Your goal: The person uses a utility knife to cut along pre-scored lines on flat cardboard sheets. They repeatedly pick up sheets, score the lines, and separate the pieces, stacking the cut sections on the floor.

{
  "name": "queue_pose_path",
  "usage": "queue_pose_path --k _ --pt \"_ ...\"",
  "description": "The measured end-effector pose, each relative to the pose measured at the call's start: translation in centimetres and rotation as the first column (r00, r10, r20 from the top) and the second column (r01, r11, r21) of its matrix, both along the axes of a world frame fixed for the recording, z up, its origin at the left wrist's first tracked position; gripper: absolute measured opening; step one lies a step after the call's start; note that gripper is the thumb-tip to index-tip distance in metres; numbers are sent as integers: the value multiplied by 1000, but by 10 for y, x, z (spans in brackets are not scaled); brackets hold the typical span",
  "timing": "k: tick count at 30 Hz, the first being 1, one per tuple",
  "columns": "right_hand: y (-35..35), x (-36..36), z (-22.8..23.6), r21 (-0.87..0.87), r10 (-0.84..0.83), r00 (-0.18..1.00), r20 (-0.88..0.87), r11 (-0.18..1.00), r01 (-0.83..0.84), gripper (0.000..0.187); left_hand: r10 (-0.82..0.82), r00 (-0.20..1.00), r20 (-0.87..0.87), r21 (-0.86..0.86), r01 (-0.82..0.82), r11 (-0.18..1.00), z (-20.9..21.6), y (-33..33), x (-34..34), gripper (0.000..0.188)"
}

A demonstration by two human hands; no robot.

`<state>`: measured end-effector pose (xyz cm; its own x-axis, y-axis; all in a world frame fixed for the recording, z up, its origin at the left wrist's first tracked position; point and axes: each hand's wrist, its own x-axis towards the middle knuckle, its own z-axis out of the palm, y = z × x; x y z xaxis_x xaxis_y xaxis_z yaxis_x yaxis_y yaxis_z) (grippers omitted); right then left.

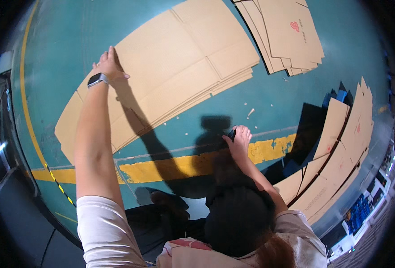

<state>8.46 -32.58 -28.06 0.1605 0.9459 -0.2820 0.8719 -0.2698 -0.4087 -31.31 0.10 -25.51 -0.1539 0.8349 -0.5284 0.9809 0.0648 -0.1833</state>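
Note:
A stack of flat brown cardboard sheets [161, 76] lies on the green floor ahead of me. My left hand [109, 66], with a watch on its wrist, reaches to the stack's far left edge. Its fingers are stretched out along the cardboard there. Nearer to me and to the right, my right hand [240, 142] is above the floor, apart from the stack. Its fingers curl around a small dark object [232, 133], mostly hidden by the hand, so its kind is unclear.
More flat cardboard [287, 35] lies at the far right. Folded cardboard sheets [336, 156] stand on edge at the right, by a blue object [341, 95]. Small scraps [251, 112] litter the floor. A worn yellow line [170, 169] crosses it. Dark equipment [14, 205] stands at the left.

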Motion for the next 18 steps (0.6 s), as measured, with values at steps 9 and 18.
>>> queue_pose_path --k 9,18 --pt "-37 21 0 117 -59 998 -3 991 59 39 -77 996 44 140 70 988 1 -7 -3 130" --pt "-51 24 12 49 112 994 14 992 -112 39 -113 991 -69 284 128 950 25 -28 -4 95"
